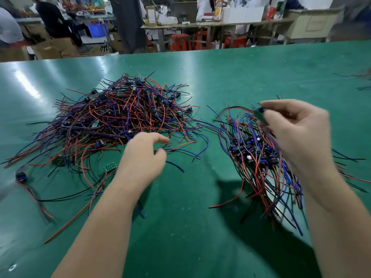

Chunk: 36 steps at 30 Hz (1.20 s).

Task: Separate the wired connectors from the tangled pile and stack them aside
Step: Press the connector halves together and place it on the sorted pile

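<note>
Right hand (pixel 297 125) is seen raised over the sorted stack (pixel 255 153) at right, one wired connector (pixel 260 111) pinched in it, wires trailing left. Left hand (pixel 144 155) is curled at the near edge of the tangled pile (pixel 120 113) on the bench (pixel 180 217); a grip there cannot be confirmed. The connector should be laid body-to-body with the stacked ones, wires aligned.
</note>
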Each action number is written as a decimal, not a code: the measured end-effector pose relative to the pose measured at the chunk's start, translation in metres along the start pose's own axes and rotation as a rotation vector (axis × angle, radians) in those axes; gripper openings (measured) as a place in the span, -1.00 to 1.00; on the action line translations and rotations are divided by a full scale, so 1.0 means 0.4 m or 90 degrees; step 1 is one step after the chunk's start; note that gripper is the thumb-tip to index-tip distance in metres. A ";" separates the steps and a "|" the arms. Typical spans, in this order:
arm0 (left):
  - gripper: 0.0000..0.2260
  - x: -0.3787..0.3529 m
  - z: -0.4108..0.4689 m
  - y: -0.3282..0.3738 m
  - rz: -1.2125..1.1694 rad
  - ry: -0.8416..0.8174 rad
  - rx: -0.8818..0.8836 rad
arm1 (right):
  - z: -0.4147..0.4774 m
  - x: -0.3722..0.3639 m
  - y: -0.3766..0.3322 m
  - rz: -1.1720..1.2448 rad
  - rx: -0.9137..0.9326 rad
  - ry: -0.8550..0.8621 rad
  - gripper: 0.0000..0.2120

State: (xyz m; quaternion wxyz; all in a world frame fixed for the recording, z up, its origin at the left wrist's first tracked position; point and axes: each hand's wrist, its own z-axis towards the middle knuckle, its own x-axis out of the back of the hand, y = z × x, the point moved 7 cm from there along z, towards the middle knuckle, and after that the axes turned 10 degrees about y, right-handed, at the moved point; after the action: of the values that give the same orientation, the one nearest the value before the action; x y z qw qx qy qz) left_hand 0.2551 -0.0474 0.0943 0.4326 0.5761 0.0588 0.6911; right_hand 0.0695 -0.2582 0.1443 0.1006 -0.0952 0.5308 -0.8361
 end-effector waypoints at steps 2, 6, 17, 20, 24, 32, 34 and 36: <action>-0.60 0.007 0.015 -0.047 0.155 0.002 0.029 | 0.034 0.055 0.007 -0.130 0.039 0.085 -0.83; -0.61 -0.018 0.004 -0.113 0.324 -0.105 0.136 | 0.055 0.093 -0.005 -0.331 0.139 0.127 -0.79; -0.65 0.022 0.026 -0.078 0.111 0.100 0.040 | 0.043 0.034 0.102 -0.646 0.037 -0.127 -0.87; -0.53 0.039 0.019 -0.029 -0.088 0.172 -0.021 | 0.026 0.001 0.048 -0.447 0.112 -0.077 -0.91; -0.74 0.043 0.016 -0.013 -0.061 0.197 -0.073 | -0.029 -0.068 0.028 -0.327 0.128 -0.170 -0.89; -0.83 0.048 0.016 -0.049 -0.005 0.202 -0.003 | -0.048 -0.091 0.048 -0.323 0.135 -0.225 -0.88; -0.84 0.049 0.020 -0.056 -0.048 0.201 0.012 | -0.050 -0.093 0.051 -0.320 0.130 -0.230 -0.87; -0.90 0.052 0.022 -0.061 -0.088 0.208 0.019 | -0.053 -0.095 0.052 -0.317 0.131 -0.239 -0.86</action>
State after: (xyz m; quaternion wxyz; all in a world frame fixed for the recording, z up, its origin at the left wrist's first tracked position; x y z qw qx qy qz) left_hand 0.2763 -0.0222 0.0988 0.4550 0.4572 0.1784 0.7431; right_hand 0.1019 -0.2383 0.1146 -0.0020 -0.3641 0.3761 -0.8520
